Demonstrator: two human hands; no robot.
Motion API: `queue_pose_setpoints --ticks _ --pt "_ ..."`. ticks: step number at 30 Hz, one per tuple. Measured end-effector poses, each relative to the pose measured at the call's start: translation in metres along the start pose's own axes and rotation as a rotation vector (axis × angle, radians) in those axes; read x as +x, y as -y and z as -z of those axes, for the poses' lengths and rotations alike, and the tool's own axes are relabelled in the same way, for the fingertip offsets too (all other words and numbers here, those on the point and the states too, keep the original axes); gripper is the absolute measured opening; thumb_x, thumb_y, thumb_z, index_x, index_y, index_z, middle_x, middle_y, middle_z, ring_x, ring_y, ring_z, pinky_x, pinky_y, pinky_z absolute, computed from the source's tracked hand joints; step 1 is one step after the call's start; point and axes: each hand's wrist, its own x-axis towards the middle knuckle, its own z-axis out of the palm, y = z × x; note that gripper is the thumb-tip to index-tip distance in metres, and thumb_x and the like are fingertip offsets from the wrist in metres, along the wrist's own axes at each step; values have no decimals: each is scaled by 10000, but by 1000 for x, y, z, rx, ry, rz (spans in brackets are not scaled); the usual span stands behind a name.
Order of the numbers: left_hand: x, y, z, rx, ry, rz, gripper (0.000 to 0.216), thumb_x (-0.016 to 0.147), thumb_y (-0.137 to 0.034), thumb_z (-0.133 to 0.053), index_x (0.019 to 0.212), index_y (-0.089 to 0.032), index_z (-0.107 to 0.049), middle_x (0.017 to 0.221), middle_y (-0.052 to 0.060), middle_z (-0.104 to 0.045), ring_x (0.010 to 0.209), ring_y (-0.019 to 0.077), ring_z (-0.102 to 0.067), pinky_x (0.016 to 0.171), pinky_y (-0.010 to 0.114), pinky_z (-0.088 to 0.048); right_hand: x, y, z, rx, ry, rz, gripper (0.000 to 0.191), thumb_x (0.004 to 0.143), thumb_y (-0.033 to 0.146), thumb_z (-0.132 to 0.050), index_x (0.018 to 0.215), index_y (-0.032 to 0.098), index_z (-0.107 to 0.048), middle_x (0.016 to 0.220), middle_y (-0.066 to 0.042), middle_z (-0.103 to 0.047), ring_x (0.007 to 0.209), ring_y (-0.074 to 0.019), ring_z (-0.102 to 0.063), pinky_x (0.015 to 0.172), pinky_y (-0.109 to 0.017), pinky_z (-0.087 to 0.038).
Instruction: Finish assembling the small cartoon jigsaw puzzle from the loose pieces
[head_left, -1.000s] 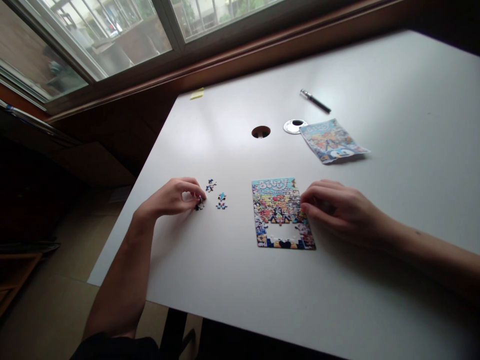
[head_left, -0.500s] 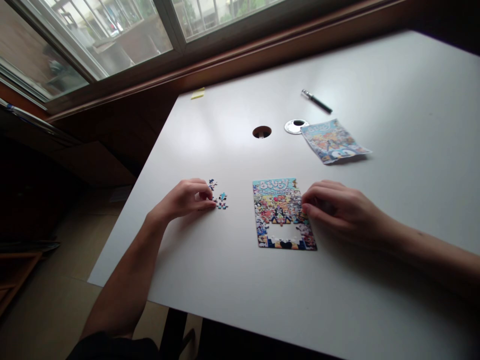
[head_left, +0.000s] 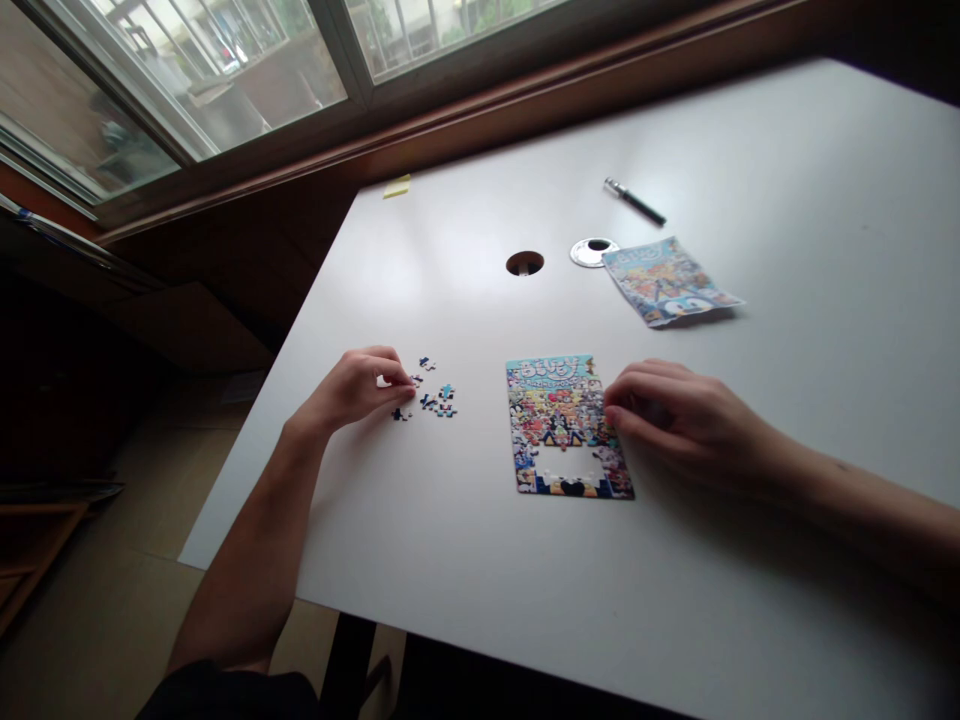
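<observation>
A colourful jigsaw puzzle (head_left: pixel 559 405) lies flat on the white table, with a gap in its lower part where the tabletop shows through. My right hand (head_left: pixel 675 415) rests at its right edge, fingers curled and thumb and fingertips closed on the border. To the left of the puzzle, several loose puzzle pieces (head_left: pixel 446 410) lie in a small group. My left hand (head_left: pixel 360 388) is among them, thumb and forefinger pinched together at a small puzzle piece (head_left: pixel 417 379). The fingertips partly hide that piece.
Behind the puzzle lies a creased picture sheet (head_left: pixel 671 280) with a similar print, partly over a silver grommet (head_left: pixel 589 252). A round hole (head_left: pixel 524 263) opens in the tabletop. Farther back are a black pen (head_left: pixel 636 202) and a yellow sticky note (head_left: pixel 397 186). A window runs along the back.
My left hand has drawn back a little to the left, uncovering more of the loose pieces. My right hand and the puzzle have stayed in place.
</observation>
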Motion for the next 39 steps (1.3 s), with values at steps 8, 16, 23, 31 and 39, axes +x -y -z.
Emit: queue_pose_setpoints --ticks 8,16,23,31,39 --pt "-1 -7 8 18 45 -48 172 853 -232 -709 1010 -220 -779 960 63 -710 817 161 -668 670 250 -512 0 1 1 -2 7 2 85 916 246 -580 838 212 -589 751 -26 -556 691 -180 -494 657 -331 -406" --pt "-1 -9 7 -1 67 14 96 825 -272 -753 787 -184 -754 812 44 -681 725 148 -644 623 247 -493 0 2 0 -9 5 3 84 922 242 -574 844 212 -585 753 -25 -557 696 -178 -492 663 -331 -408" --pt "-3 -8 8 28 49 -30 155 828 -247 -718 964 -193 -767 935 70 -703 788 163 -669 658 247 -532 -1 2 0 -4 4 -16 99 926 277 -573 849 220 -601 755 -32 -577 695 -186 -513 665 -341 -417" --pt "-2 -8 7 32 71 -32 103 821 -216 -710 892 -206 -784 864 54 -711 752 152 -665 656 240 -531 0 1 1 -6 12 2 98 932 274 -563 857 220 -594 754 -40 -574 700 -190 -507 657 -348 -427" --pt "-1 -5 7 55 66 -1 54 819 -211 -695 832 -176 -733 831 31 -670 705 124 -616 616 225 -466 0 1 0 -5 4 -5 83 916 255 -583 845 213 -594 753 -31 -564 697 -185 -506 658 -331 -413"
